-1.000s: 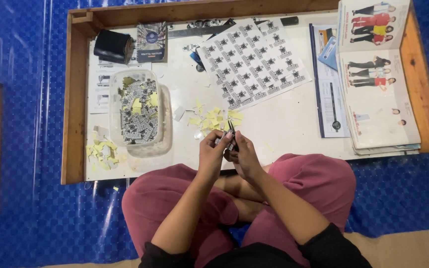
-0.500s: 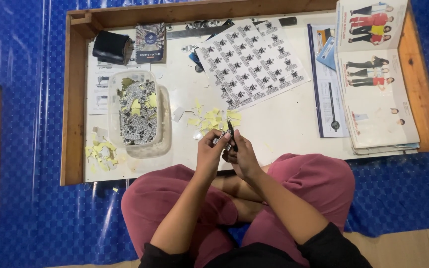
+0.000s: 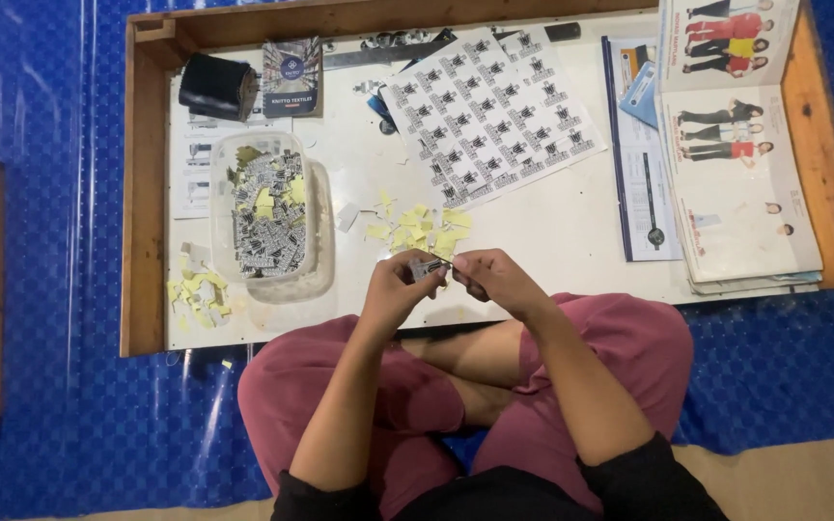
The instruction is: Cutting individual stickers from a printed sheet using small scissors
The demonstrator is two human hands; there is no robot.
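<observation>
The left hand (image 3: pixel 393 289) and the right hand (image 3: pixel 496 282) met over the near edge of the low wooden table (image 3: pixel 144 193), fingers pinched together on a small printed label (image 3: pixel 427 267) held between them. Just beyond lay a scatter of yellow paper scraps (image 3: pixel 417 230) and a sheet of printed labels (image 3: pixel 489 111). To the left stood a clear plastic tub (image 3: pixel 316 222) filled with cut labels.

Black-and-white label sheet (image 3: pixel 489 116) at twelve o'clock on the tabletop (image 3: pixel 571 222); cut labels fill a clear tub (image 3: pixel 267 217) at nine; yellow backing scraps (image 3: pixel 417 230) between them.
</observation>
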